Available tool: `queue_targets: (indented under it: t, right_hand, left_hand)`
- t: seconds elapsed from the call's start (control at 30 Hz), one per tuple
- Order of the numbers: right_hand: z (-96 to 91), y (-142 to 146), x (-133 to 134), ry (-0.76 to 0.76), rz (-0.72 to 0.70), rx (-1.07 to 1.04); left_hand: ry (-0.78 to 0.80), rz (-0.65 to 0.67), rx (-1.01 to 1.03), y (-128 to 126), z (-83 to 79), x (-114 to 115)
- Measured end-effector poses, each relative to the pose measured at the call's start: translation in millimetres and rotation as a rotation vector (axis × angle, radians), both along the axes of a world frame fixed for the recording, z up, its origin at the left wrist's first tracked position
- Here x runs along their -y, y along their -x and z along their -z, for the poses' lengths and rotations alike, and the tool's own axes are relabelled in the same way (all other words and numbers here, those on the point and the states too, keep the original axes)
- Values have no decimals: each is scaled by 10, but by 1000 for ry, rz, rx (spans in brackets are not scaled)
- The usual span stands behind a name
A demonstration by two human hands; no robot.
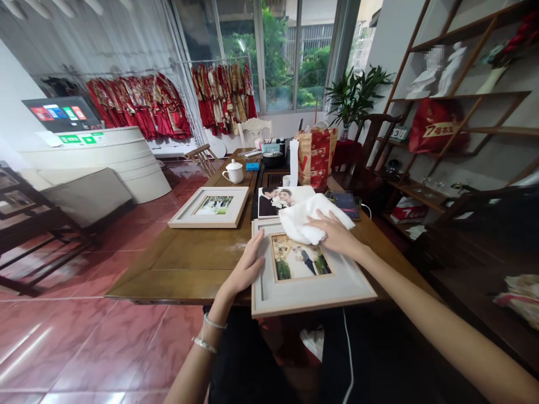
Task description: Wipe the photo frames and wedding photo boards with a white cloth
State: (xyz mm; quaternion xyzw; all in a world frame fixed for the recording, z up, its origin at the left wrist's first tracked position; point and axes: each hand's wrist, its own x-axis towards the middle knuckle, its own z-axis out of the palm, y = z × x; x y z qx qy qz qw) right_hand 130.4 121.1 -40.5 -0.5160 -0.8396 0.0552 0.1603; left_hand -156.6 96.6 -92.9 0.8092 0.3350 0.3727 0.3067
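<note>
Ideally, the right grip (333, 231), open atop a white cloth (298, 220), presses lightly while the open left grip (247, 266) steadies the framed photo (302, 265) alongside.

The hands (249, 267) and forearms (421, 292) are bare; two thin, pale bracelets (205, 345) circle the left wrist (224, 297); black cloth (248, 362) covers the legs.
</note>
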Motion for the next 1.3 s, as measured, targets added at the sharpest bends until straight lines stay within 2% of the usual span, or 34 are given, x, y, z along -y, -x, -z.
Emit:
queue_targets:
  t: [0.13, 0.3, 0.4, 0.47, 0.57, 0.67, 0.77, 0.93, 1.0, 1.1, 1.2, 1.3]
  right_hand:
    - [-48, 12, 409, 193, -243, -94]
    - [-460, -170, 956, 561, -445, -232]
    - [-642, -293, 1034, 698, -491, -265]
    - [-615, -339, 956, 652, -417, -284]
    - [-401, -293, 725, 362, -165, -252]
    - [-207, -68, 517, 110, 111, -163]
    - [-176, 286, 443, 53, 258, -148]
    - [-208, 805, 480, 181, 106, -529]
    - [-174, 883, 502, 277, 73, -652]
    - [-152, 816, 586, 413, 50, -732]
    - [-234, 592, 771, 434, -36, -579]
    - [-331, 364, 956, 346, -11, -216]
  left_hand:
    - [6, -15, 21, -10, 3, 1]
    - [20, -16, 14, -18, -21, 28]
    - [6, -12, 6, -15, -32, 34]
    - [-6, -3, -8, -10, -35, 31]
    - [-23, -3, -32, -2, -20, 14]
    - [-44, -26, -33, 2, 30, -19]
    - [-61, -50, -20, -1, 74, -46]
    - [-8, -82, -40, -30, 16, -10]
    - [15, -96, -39, -46, -28, 19]
    - [35, -100, -21, -59, -61, 47]
    - [41, -85, -4, -50, -42, 44]
    - [14, -56, -17, -25, -8, 23]
